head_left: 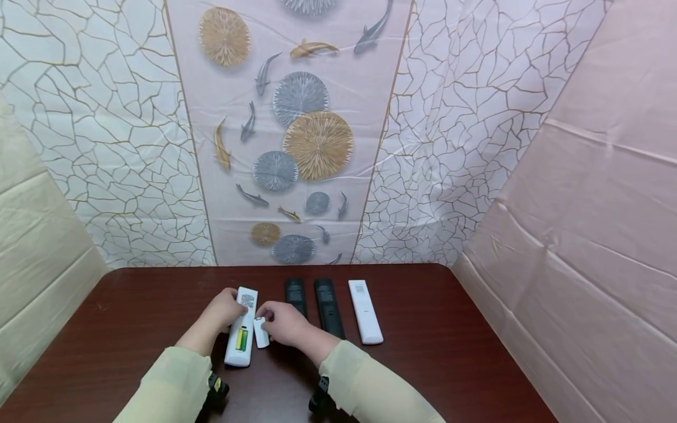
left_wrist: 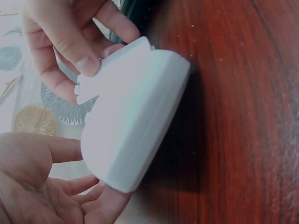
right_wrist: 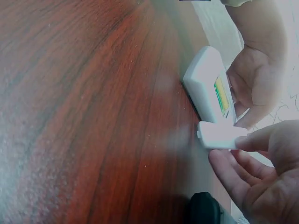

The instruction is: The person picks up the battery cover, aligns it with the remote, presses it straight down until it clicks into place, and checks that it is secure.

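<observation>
A white remote control [head_left: 246, 317] lies back side up at the left of the table, its battery compartment uncovered. Green-and-yellow batteries [head_left: 241, 339] sit inside that compartment. My left hand [head_left: 224, 308] grips the remote's far half, thumb on its back and fingers around its side. Just right of it, my right hand [head_left: 284, 322] pinches a small white battery cover [head_left: 261, 332] between thumb and fingers. In the right wrist view the cover [right_wrist: 222, 136] is close to the remote [right_wrist: 207, 84]; whether the two touch, I cannot tell.
Two black remotes [head_left: 329, 308] [head_left: 295, 295] lie to the right of my hands, the nearer one partly behind my right forearm. Another white remote [head_left: 365, 312] lies farther right. Patterned cloth [head_left: 296, 247] hangs behind the brown table [head_left: 423, 352].
</observation>
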Available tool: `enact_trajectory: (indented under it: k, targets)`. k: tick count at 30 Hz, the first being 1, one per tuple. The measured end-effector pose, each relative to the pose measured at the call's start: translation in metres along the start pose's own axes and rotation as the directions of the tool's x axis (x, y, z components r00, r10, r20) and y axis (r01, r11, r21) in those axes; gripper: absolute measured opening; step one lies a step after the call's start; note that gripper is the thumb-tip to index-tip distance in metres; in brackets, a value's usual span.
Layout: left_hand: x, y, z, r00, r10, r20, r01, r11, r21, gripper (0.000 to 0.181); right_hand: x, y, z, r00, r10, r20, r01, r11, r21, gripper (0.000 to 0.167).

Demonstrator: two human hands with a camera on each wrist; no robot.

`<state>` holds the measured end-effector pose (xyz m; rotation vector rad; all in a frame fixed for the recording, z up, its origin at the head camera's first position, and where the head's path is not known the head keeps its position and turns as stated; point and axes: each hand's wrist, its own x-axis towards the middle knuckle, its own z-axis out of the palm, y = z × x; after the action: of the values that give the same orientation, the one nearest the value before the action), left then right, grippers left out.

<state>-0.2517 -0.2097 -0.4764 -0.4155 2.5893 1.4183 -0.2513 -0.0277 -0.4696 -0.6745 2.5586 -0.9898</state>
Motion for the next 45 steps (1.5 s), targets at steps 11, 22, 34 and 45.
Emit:
enact_trajectory:
  k: [11,22,34,45]
  targets:
    - [0.001,-0.003,0.000,1.000,-0.012,0.004,0.012,0.997,-0.074,0.059,-0.007,0.004,-0.004,1.000,0.014,-0.024,-0.009,0.977,0.213,0.014]
    - [-0.001,0.002,0.001,0.997,0.071,-0.005,-0.070,0.975,-0.210,0.065,-0.017,0.009,-0.022,0.996,0.016,-0.082,0.010,0.952,0.305,0.015]
    - [-0.001,0.019,0.003,0.991,0.127,-0.049,-0.136,0.934,-0.332,0.067,-0.024,0.019,-0.032,0.991,0.008,-0.132,0.041,0.932,0.361,0.016]
    - [-0.005,0.028,0.009,0.989,0.130,-0.068,-0.146,0.917,-0.372,0.066,-0.025,0.010,-0.036,0.988,0.014,-0.155,0.052,0.909,0.415,0.015]
